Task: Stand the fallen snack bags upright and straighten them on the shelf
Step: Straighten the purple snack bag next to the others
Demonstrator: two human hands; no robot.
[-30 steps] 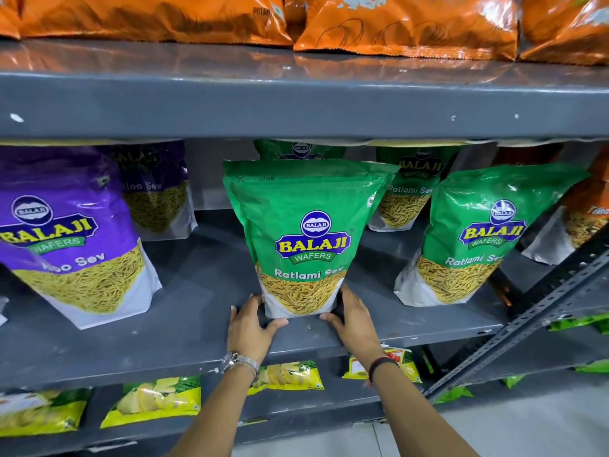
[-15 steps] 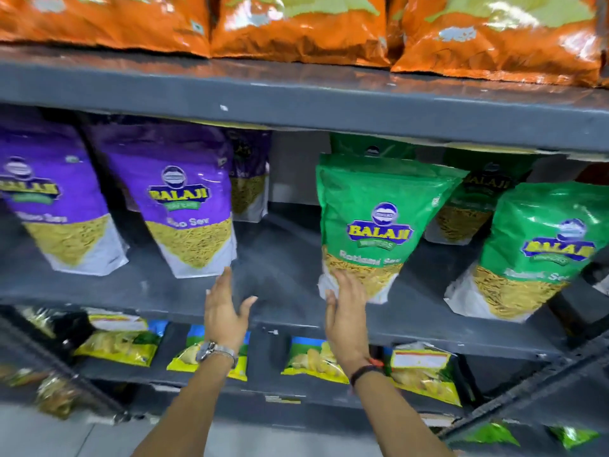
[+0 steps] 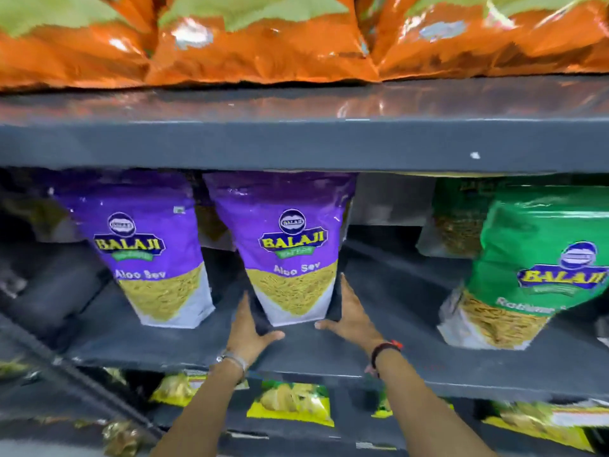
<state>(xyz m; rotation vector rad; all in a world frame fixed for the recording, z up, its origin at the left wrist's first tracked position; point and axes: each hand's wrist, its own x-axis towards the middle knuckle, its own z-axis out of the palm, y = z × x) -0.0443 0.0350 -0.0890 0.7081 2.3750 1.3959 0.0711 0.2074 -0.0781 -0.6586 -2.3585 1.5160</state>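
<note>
grey shelf (image 3: 158, 341) | purple bag (image 3: 290, 249) upright | both hands' fingers spread, flanking its base

Middle shelf (image 3: 329, 354): an Aloo Sev bag (image 3: 286, 245) stands between the left hand (image 3: 247, 328) and the right hand (image 3: 352, 315), fingers at its base corners. Left of the left fingers, a second Aloo Sev bag (image 3: 148, 252); right of the right fingers, a Ratlami Sev bag (image 3: 527, 268). More bags stand behind.

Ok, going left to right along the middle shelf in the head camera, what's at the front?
left purple Aloo Sev bag → left hand → purple Aloo Sev bag between the hands → right hand → green Ratlami Sev bag
</note>
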